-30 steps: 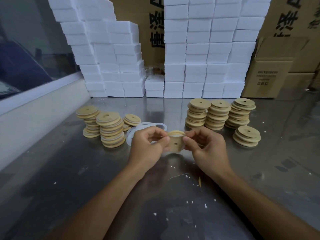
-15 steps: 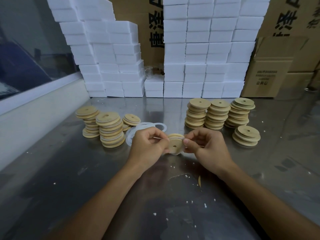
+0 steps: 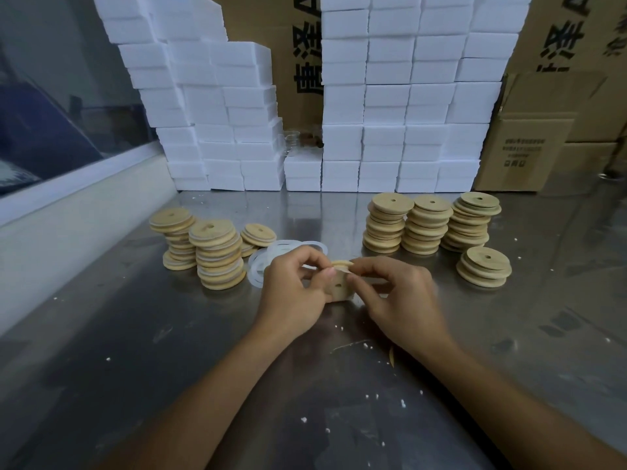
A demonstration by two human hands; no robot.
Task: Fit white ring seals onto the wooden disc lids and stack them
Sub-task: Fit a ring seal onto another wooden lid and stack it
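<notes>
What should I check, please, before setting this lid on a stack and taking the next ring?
1. Both hands grip the wooden lid, left hand and right hand: ok.
2. White ring seated all round the lid: cannot tell, fingers hide the edge.
3. Loose white rings within reach on the table: ok.
4. Short stack has room on top: ok.
5. Tall stacks upright: ok, slightly uneven.

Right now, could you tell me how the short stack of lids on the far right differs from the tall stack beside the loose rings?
The short stack holds far fewer lids than the tall stack. The short stack stands alone; the tall stack adjoins others. Both are wooden discs with centre holes.
</notes>
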